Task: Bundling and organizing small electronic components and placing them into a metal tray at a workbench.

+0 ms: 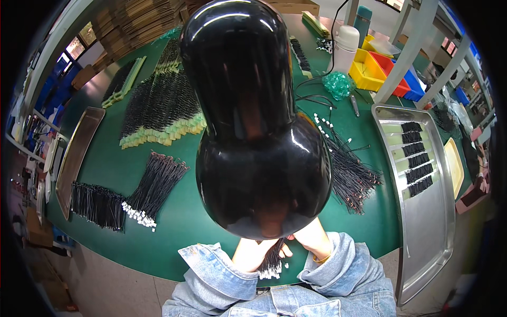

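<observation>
A large glossy black rounded housing [264, 174] fills the middle of the head view and hides most of both hands. Below its lower rim my left hand [252, 253] shows at the wrist and heel. Fingertips curl beside a bundle of black wires [271, 260] with white connectors at the near end, and the bundle appears to lie in my left hand. My right hand [313, 240] reaches in from the right, close to the bundle's upper part. Its fingers are hidden behind the housing, so what they touch does not show.
Left on the green table [169, 240] lie wire bundles [157, 187], stacked rows of black parts [161, 105] and a narrow metal tray [79, 156]. Loose wires [351, 174] lie to the right, near a large metal tray [430, 222]. Behind stand a white bottle [346, 50] and yellow bins [366, 71].
</observation>
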A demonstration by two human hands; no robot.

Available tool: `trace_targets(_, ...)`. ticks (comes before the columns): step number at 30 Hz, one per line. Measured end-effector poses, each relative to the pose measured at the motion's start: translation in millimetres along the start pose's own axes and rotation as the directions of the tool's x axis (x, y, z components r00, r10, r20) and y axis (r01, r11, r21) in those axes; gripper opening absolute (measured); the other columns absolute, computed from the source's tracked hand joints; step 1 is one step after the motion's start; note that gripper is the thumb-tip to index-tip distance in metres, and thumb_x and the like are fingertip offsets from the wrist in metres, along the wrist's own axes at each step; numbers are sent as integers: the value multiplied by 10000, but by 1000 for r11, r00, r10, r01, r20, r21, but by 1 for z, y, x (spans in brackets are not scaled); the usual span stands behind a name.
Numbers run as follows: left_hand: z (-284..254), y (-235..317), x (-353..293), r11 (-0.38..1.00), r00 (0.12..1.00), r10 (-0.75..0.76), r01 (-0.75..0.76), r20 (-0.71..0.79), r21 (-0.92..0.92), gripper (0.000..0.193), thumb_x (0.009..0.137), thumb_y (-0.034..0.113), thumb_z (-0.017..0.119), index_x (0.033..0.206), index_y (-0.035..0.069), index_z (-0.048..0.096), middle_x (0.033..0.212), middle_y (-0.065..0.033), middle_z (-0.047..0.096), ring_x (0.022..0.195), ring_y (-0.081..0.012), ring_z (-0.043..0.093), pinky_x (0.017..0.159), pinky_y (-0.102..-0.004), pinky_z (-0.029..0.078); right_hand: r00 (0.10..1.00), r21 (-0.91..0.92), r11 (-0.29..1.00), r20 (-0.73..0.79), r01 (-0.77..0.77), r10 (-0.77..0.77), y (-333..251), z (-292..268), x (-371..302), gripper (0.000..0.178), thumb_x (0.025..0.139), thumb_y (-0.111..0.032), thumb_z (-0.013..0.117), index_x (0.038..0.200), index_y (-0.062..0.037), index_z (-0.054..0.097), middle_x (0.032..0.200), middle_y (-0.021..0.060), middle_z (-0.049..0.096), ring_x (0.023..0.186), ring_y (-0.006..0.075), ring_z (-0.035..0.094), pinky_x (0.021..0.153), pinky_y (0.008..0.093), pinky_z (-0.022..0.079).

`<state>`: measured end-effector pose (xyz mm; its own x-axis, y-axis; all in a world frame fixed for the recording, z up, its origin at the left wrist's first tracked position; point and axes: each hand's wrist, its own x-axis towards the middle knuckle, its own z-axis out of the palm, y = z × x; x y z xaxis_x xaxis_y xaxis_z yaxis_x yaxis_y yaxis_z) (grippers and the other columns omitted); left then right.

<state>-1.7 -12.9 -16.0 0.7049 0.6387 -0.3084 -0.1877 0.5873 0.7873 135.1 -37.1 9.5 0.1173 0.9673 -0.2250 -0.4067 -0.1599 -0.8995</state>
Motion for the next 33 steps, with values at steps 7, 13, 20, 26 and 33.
trace_targets(7,-5,1,-1,978,997,-78,79,12,-192,349,871,233,410,1042,-71,436,885,-197,554,657,-267,605,553,-295,511,984,114,982,-116,148,-135,9,4,3,136,787,-104,570,881,-6,560,707,6,574,535,36,493,434,163,371)
trace_targets(13,-5,1,0,978,999,-47,41,-28,-205,341,875,226,402,1046,-66,439,901,-200,555,673,-273,605,567,-306,517,989,273,955,-122,112,-81,13,4,3,188,798,-95,545,968,-17,526,842,28,580,695,65,540,568,186,437)
trace_targets(20,-6,-1,-3,970,993,-89,68,-79,-233,302,862,179,436,1047,-60,430,863,-191,558,635,-279,601,531,-306,509,993,248,963,-71,104,-89,11,4,1,236,782,-68,560,1005,-25,500,846,42,575,720,95,552,583,198,447)
trace_targets(26,-2,-3,-2,975,995,-90,80,-40,-207,300,851,156,455,1068,-43,394,849,-211,555,610,-289,595,508,-308,500,993,118,987,-61,106,-99,2,4,-3,236,760,-64,587,981,-29,514,803,26,580,623,61,542,455,163,418)
trace_targets(33,-3,-3,1,953,995,-93,77,-41,-292,298,852,161,453,1064,-41,399,846,-218,555,609,-286,596,501,-308,501,990,194,973,-94,121,-104,15,-1,4,234,765,-86,585,982,-35,513,774,17,581,609,45,535,426,146,398)
